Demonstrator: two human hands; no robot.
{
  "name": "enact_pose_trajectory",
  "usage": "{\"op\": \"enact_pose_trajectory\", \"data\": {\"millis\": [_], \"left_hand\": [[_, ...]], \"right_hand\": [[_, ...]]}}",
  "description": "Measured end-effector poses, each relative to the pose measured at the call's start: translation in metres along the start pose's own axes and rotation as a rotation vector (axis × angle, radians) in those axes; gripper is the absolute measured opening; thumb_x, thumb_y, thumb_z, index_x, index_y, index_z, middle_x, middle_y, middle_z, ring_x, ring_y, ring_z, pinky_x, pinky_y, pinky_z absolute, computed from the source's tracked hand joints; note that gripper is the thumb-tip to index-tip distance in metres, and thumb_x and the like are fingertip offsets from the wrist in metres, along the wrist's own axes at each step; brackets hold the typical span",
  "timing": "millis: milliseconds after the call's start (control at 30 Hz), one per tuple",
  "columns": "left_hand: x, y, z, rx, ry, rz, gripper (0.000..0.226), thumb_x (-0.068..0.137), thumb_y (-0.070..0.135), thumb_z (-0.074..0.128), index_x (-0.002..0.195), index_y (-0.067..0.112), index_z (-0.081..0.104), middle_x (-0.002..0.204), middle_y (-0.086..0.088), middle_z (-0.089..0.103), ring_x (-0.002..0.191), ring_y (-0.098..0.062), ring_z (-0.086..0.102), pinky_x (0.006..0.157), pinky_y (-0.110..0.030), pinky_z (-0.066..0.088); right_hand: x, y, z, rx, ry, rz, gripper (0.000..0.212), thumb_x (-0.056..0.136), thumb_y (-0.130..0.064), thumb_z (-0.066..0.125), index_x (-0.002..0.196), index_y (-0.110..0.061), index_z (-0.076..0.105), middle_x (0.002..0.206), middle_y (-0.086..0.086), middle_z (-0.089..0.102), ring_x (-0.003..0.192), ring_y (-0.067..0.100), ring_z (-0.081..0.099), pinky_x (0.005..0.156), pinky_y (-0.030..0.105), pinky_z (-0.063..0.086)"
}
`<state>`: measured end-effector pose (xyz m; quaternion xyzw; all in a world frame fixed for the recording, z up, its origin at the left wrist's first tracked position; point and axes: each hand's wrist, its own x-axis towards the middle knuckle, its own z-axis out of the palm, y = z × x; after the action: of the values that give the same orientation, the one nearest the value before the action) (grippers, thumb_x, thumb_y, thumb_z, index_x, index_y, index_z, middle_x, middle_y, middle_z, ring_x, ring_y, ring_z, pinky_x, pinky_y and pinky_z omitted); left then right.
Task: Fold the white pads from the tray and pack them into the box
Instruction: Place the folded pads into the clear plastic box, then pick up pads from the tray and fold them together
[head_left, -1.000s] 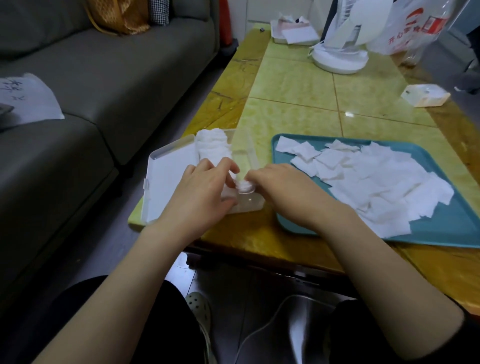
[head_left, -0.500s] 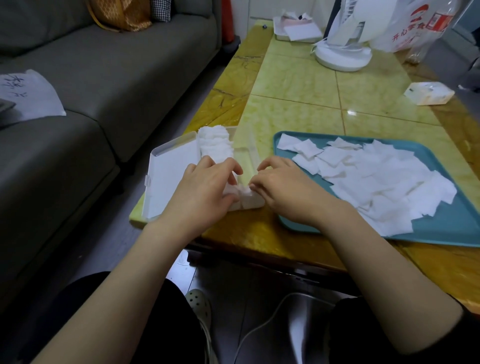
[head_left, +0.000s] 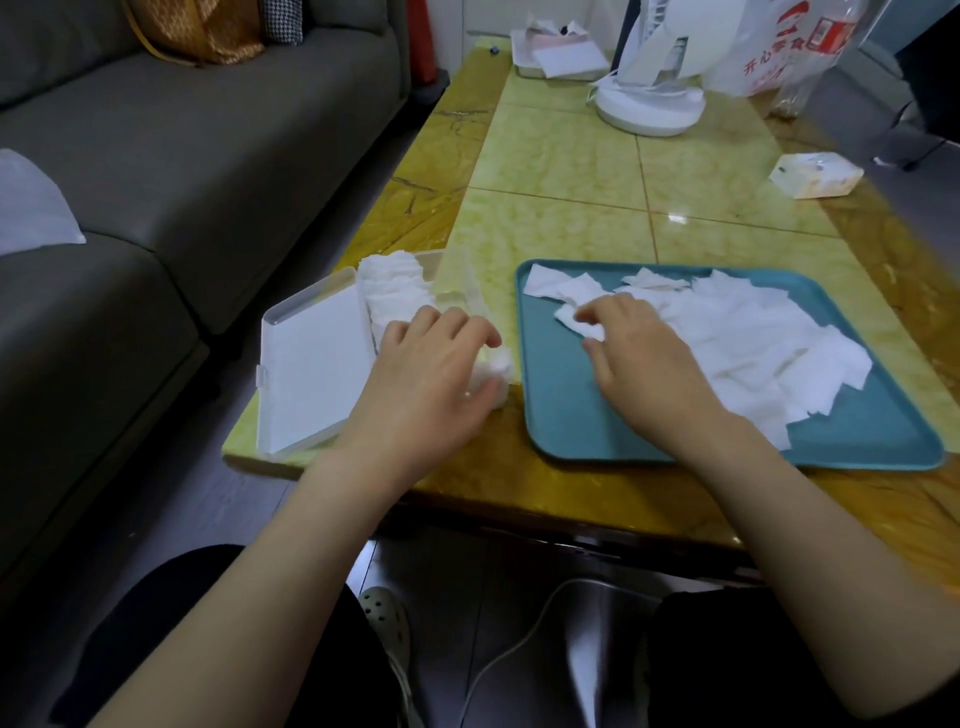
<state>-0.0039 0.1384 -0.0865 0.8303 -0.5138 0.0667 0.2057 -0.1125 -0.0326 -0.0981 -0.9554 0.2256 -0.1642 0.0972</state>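
1. The surface (head_left: 571, 171) carries the tray (head_left: 571, 415) and, to its left, the open box (head_left: 311, 374).
2. In the tray lie loose pads (head_left: 753, 343); folded pads (head_left: 395, 280) fill the box's far end.
3. The left hand (head_left: 426, 384) grips a folded pad (head_left: 496, 371) at the box's near end.
4. The right hand (head_left: 644, 369) pinches one pad (head_left: 569, 318) in the tray.

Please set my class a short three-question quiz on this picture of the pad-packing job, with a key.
1. True or false: the right hand lies inside the clear plastic box.
2. Where do the loose flat white pads lie? A) on the teal plastic tray; B) on the box's open lid; C) under the box.
3. Which hand holds the folded white pad at the box's near end?
Key: 1 false; 2 A; 3 the left hand.
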Motion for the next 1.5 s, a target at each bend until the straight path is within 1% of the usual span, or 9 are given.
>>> {"op": "enact_pose_trajectory", "data": {"millis": [167, 300, 467, 600, 700, 800, 900, 1100, 1500], "left_hand": [[0.012, 0.033, 0.021, -0.072, -0.077, 0.131, 0.027, 0.094, 0.026, 0.051, 0.12, 0.018, 0.054, 0.118, 0.001, 0.055, 0.112, -0.022, 0.045, 0.089, -0.03, 0.024], [0.022, 0.049, 0.048, -0.046, -0.211, 0.207, 0.031, 0.099, 0.027, 0.042, 0.128, 0.021, 0.048, 0.127, 0.001, 0.052, 0.12, -0.019, 0.044, 0.097, -0.031, 0.029], [0.032, 0.056, 0.065, 0.0, -0.317, 0.135, 0.039, 0.099, 0.035, 0.043, 0.135, 0.02, 0.042, 0.131, 0.0, 0.052, 0.12, -0.021, 0.048, 0.095, -0.034, 0.036], [0.039, 0.065, 0.066, -0.439, -0.334, -0.09, 0.062, 0.09, 0.044, 0.057, 0.143, 0.022, 0.033, 0.137, 0.0, 0.05, 0.122, -0.018, 0.051, 0.096, -0.032, 0.043], [0.046, 0.073, 0.07, -0.565, -0.258, -0.092, 0.031, 0.087, 0.038, 0.063, 0.109, 0.016, 0.059, 0.1, -0.001, 0.065, 0.089, -0.013, 0.058, 0.069, -0.023, 0.04], [0.049, 0.072, 0.07, -0.59, -0.13, -0.098, 0.03, 0.087, 0.027, 0.065, 0.067, 0.012, 0.049, 0.057, 0.005, 0.041, 0.054, -0.007, 0.038, 0.051, -0.022, 0.026], [0.05, 0.07, 0.068, -0.57, -0.063, -0.117, 0.034, 0.088, 0.022, 0.065, 0.063, 0.011, 0.044, 0.053, 0.005, 0.035, 0.052, -0.009, 0.035, 0.052, -0.023, 0.025], [0.045, 0.073, 0.069, -0.474, -0.084, -0.108, 0.029, 0.092, 0.024, 0.058, 0.07, 0.012, 0.044, 0.056, 0.005, 0.037, 0.055, -0.011, 0.038, 0.054, -0.033, 0.026], [0.044, 0.078, 0.071, -0.402, -0.103, -0.128, 0.035, 0.094, 0.025, 0.055, 0.065, 0.026, 0.035, 0.059, 0.009, 0.04, 0.061, -0.016, 0.043, 0.054, -0.033, 0.028]], "right_hand": [[-0.019, 0.059, -0.002, -0.263, -0.204, 0.306, 0.041, 0.094, -0.011, 0.047, 0.134, -0.008, 0.038, 0.129, 0.017, 0.043, 0.116, 0.033, 0.039, 0.09, 0.04, 0.037], [-0.026, 0.071, -0.01, -0.102, -0.232, 0.393, 0.04, 0.094, -0.017, 0.051, 0.132, -0.01, 0.041, 0.127, 0.015, 0.049, 0.111, 0.034, 0.05, 0.087, 0.04, 0.042], [-0.028, 0.07, -0.018, 0.127, -0.149, 0.307, 0.025, 0.088, -0.021, 0.061, 0.112, -0.014, 0.056, 0.097, 0.001, 0.058, 0.088, 0.019, 0.053, 0.073, 0.026, 0.035], [-0.029, 0.056, -0.026, 0.325, -0.151, 0.132, 0.009, 0.088, -0.02, 0.061, 0.084, -0.022, 0.054, 0.077, -0.01, 0.056, 0.073, 0.012, 0.053, 0.069, 0.025, 0.039], [-0.032, 0.051, -0.029, 0.399, -0.174, 0.071, 0.011, 0.088, -0.018, 0.06, 0.081, -0.026, 0.058, 0.08, -0.006, 0.063, 0.074, 0.01, 0.056, 0.073, 0.031, 0.047], [-0.033, 0.054, -0.034, 0.289, -0.103, 0.088, 0.005, 0.089, -0.027, 0.059, 0.087, -0.03, 0.056, 0.081, -0.014, 0.058, 0.072, 0.009, 0.052, 0.069, 0.03, 0.042], [-0.037, 0.068, -0.04, -0.005, -0.049, 0.199, 0.016, 0.091, -0.03, 0.057, 0.105, -0.023, 0.054, 0.093, -0.009, 0.058, 0.084, 0.013, 0.051, 0.068, 0.03, 0.036], [-0.051, 0.09, -0.041, -0.136, -0.445, 0.319, 0.036, 0.083, -0.034, 0.066, 0.113, -0.021, 0.051, 0.116, 0.004, 0.048, 0.103, 0.025, 0.051, 0.078, 0.034, 0.04], [-0.047, 0.079, -0.04, -0.109, -0.327, 0.207, 0.015, 0.09, -0.023, 0.055, 0.105, -0.023, 0.057, 0.107, -0.001, 0.058, 0.099, 0.019, 0.053, 0.071, 0.03, 0.039]]}}
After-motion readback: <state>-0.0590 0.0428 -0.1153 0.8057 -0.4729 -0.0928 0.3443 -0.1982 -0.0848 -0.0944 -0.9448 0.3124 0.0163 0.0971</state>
